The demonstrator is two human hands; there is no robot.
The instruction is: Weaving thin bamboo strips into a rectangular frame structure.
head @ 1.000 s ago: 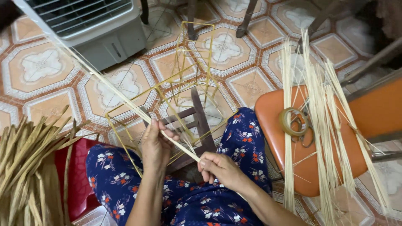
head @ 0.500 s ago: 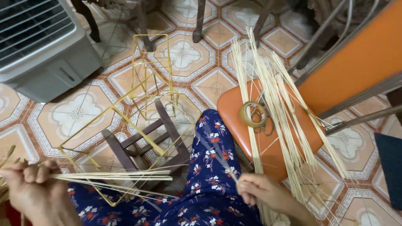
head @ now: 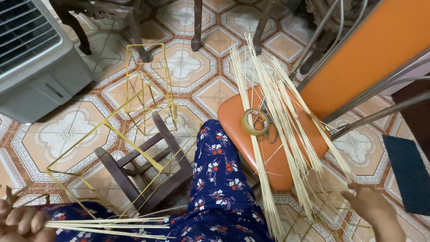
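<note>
Left hand [head: 20, 222] fingers closed round a small bundle of thin bamboo strips [head: 107, 222] lying across the lap. Right hand [head: 367, 201] loosely curled at the strip pile [head: 286, 130] on the orange chair [head: 237, 130] — grip unclear. Strips look light, springy, snappable — best pinched near the ends.

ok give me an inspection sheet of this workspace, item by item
surface: patterned tile floor; orange chair seat carries the loose stock
job's things: pale thin strips fanned over the seat; yellow strip frame standing over a small dark wooden stool
clutter: tape roll and scissors on the seat
grips: left hand closed on a bundle of strips; right hand at the ends of the strips, grip unclear
cables: nothing seen
surroundings: grey air cooler, dark furniture legs, dark mat
</note>
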